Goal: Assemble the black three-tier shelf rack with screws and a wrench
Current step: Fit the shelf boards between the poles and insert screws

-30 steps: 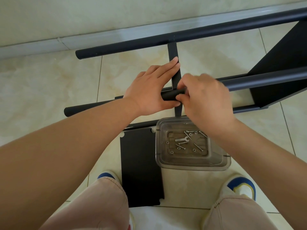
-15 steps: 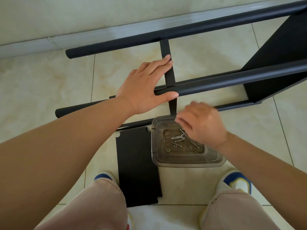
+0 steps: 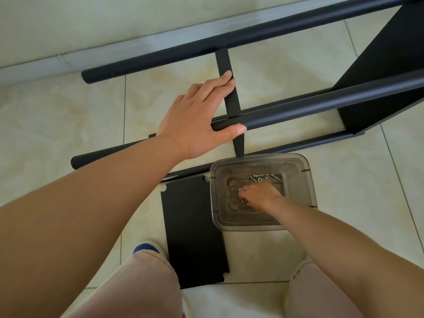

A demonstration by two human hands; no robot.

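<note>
The black rack frame lies on its side on the tiled floor, with long round tubes (image 3: 321, 104) and a flat crossbar (image 3: 226, 72) between them. My left hand (image 3: 202, 118) rests on the end of the upper near tube, thumb under it, fingers along the crossbar. A clear plastic box (image 3: 300, 177) on the floor holds several screws (image 3: 263, 177) and small nuts. My right hand (image 3: 259, 196) is down inside the box, fingers curled on its bottom; the wrench is hidden under it and I cannot tell what the fingers hold. A loose black shelf panel (image 3: 192, 230) lies flat beside the box.
One black shelf panel (image 3: 385, 72) is fitted in the frame at the right. The wall's baseboard (image 3: 68, 58) runs behind the frame. My knees and shoes (image 3: 146, 247) are at the bottom edge, either side of the loose panel.
My right hand left the tube end by the crossbar and dropped down into the clear box. My left hand stayed on the tube.
</note>
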